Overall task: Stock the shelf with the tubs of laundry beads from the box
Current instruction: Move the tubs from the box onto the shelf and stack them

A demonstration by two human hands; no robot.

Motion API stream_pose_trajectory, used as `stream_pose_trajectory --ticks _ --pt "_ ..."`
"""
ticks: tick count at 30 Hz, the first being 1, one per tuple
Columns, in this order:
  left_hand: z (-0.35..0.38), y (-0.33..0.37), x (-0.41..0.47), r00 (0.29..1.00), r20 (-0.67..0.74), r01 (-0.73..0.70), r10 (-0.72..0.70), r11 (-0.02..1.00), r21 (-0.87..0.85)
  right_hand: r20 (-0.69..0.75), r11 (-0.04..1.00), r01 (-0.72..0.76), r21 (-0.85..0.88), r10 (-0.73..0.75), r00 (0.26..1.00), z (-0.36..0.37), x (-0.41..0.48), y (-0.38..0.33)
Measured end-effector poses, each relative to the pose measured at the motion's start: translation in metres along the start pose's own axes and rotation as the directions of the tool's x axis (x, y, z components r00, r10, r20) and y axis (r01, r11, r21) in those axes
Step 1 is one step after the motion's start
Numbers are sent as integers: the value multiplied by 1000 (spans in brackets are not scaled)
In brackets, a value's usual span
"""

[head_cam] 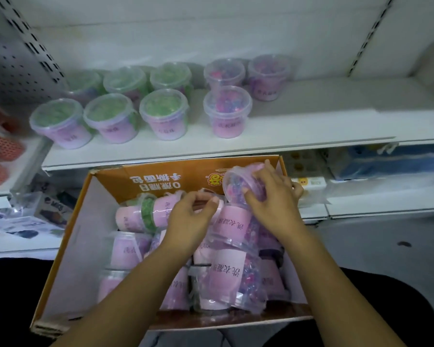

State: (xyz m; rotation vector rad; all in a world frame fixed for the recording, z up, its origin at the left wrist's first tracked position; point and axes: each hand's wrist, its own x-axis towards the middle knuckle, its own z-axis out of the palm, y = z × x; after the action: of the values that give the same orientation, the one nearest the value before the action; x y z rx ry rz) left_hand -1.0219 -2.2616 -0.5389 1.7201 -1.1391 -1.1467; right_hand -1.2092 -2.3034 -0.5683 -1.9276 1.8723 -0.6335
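An orange cardboard box (60, 246) sits on my lap below the white shelf (311, 126). It holds several pink tubs of laundry beads (226, 274) lying on their sides. My right hand (273, 199) grips one tub of purple beads (238, 186) at the box's far right corner, tilted with its lid toward me. My left hand (191, 216) reaches into the middle of the box, fingers curled over a tub there; whether it holds it is unclear. On the shelf stand several tubs with green beads (110, 116) at the left and three with purple beads (227, 111) beside them.
The shelf's right half (348, 103) is bare white board. Slotted uprights (33, 38) frame the bay. Orange mesh items (0, 146) lie on the neighbouring shelf at far left. Packaged goods (386, 161) fill the lower shelf behind the box. Grey floor is at the right.
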Motion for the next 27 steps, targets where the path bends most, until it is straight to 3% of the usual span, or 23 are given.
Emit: stream_pose_trajectory --ticks 4,7,9,12,16,19,21,24,27 --pt "-1 5 1 1000 24 12 -11 999 -43 -197 982 -13 190 51 979 -9 -5 -4" --pt "2 14 0 997 71 -11 13 1000 -24 -301 855 41 517 137 944 -20 -9 -16" --pt "6 23 0 993 108 -33 39 998 -57 -254 700 29 713 219 942 -27 -15 -24" --pt "10 34 -1 982 179 -29 65 980 -198 -141 549 -37 835 277 950 -33 -23 -32" --pt "6 41 5 964 261 160 -55 903 -398 142 404 -249 880 277 950 -35 -24 -33" --pt "-5 43 11 927 292 350 -237 828 -439 296 427 -359 830 209 932 -38 -22 -21" --pt "-11 44 12 878 343 466 -335 764 -447 284 504 -330 798 168 944 -42 -25 -17" --pt "-13 47 12 826 427 546 -367 707 -449 284 567 -269 779 63 957 -43 -28 -16" --pt "-10 51 11 805 468 571 -366 693 -441 334 540 -268 798 -26 942 -38 -28 -15"
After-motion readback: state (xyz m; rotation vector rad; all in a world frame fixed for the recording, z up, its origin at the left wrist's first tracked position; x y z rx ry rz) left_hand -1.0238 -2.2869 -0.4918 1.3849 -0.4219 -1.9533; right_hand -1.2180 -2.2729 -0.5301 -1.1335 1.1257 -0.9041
